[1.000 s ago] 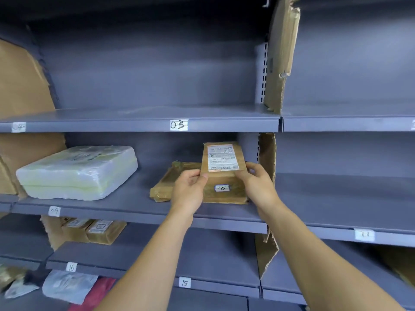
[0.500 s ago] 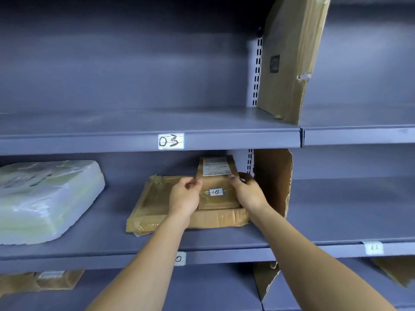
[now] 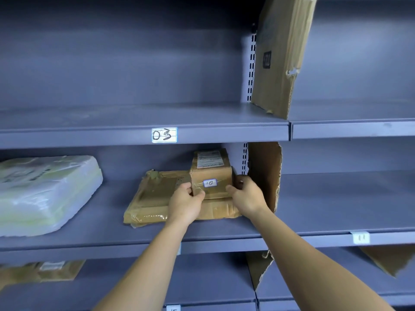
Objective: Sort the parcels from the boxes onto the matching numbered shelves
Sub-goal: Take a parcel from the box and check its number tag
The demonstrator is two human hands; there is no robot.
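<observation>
Between both hands' fingers (image 3: pixel 198 194): small parcel (image 3: pixel 211 178), atop flat parcel (image 3: pixel 152 198).

There's a small brown parcel (image 3: pixel 211 176) sitting on the back right part of a larger flat brown parcel (image 3: pixel 155 198). Both are on the middle shelf (image 3: pixel 314 209), just under the shelf tagged 03 (image 3: pixel 112 117). It has a white shipping label (image 3: pixel 210 159) farther back and a small sticker (image 3: pixel 210 183) reading 10 facing out. It is gripped at both front corners.
</observation>
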